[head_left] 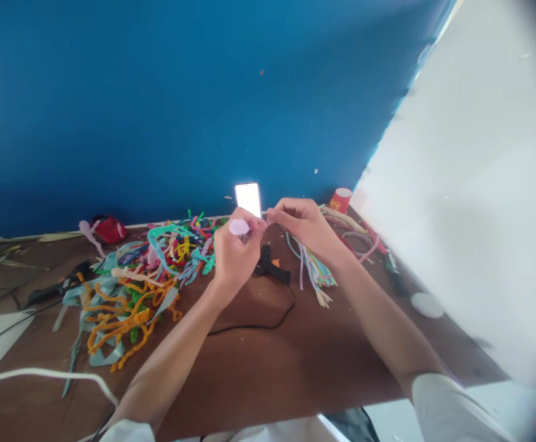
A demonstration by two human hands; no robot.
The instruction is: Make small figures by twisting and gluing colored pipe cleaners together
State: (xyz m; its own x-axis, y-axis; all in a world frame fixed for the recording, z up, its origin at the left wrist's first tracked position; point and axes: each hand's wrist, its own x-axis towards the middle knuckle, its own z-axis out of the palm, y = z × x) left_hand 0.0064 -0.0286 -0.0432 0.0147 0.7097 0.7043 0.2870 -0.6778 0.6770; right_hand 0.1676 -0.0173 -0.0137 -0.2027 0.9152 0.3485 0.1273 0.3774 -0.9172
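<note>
**Working lilac piece btwn both hands, up above table**

Gripping lilac piece in L hand, curling fingers round it & showing its rounded, pale end by the thumb. Pressing L thumb & index together at the tips, close by R fingertips. Bringing R hand in from the other side, pinching w/ thumb & index; not making out anything btwn those R tips, too small to tell. Bending the other R fingers inward.

Standing phone upright just behind hands, at foot of blue wall, w/ screen glowing white. Showing black glue gun on table btwn forearms, trailing dark cord toward L arm. Seeing big tangled heap of multicol. fuzzy stems to L, incl. orange stems at near edge, mixed w/ pale-blue ribbon. Lying beyond heap, far L: 2nd black gun, partly covered.

Having pastel stem bundle fanned out beside R forearm, plus red cup back near corner & white disc farther R, near white wall.
</note>
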